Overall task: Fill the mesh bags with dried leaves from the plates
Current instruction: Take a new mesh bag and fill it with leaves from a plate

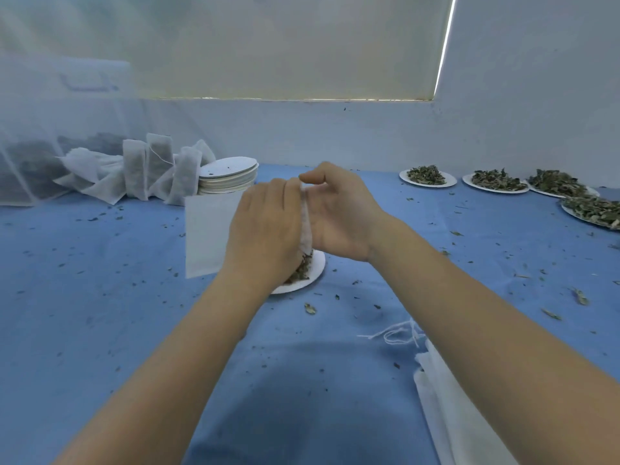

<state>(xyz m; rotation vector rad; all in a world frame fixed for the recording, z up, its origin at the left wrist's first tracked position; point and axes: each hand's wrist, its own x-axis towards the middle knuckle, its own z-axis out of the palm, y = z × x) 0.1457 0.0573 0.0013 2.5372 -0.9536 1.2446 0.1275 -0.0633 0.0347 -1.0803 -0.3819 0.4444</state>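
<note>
A white mesh bag hangs above the middle of the blue table, its flat body sticking out left of my hands. My left hand grips it from the left and my right hand pinches its open rim from the right. Below them lies a white paper plate with dried leaves, mostly hidden by my left hand. Whether leaves are inside the bag is hidden.
Filled mesh bags lean by a stack of used plates at back left. Several plates of dried leaves line the back right. Unfilled bags with strings lie at front right. Leaf crumbs dot the cloth.
</note>
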